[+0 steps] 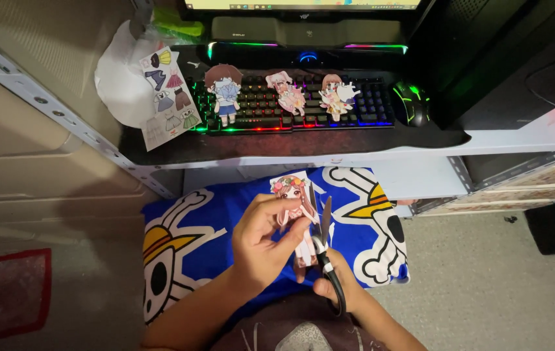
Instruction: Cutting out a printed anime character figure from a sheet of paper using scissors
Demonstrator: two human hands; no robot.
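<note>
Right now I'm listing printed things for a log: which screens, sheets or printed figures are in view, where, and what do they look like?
Monitor: top edge, only a bright strip shows.
Sticker sheet: left of the keyboard, white, small clothing drawings.
Three paper dolls: lying on the keyboard.
Paper doll: in the left hand, brown hair, flowers.
Scissors: in the right hand, beside it.

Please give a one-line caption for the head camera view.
Left hand holds a paper doll while right hand cuts it with scissors.
</note>
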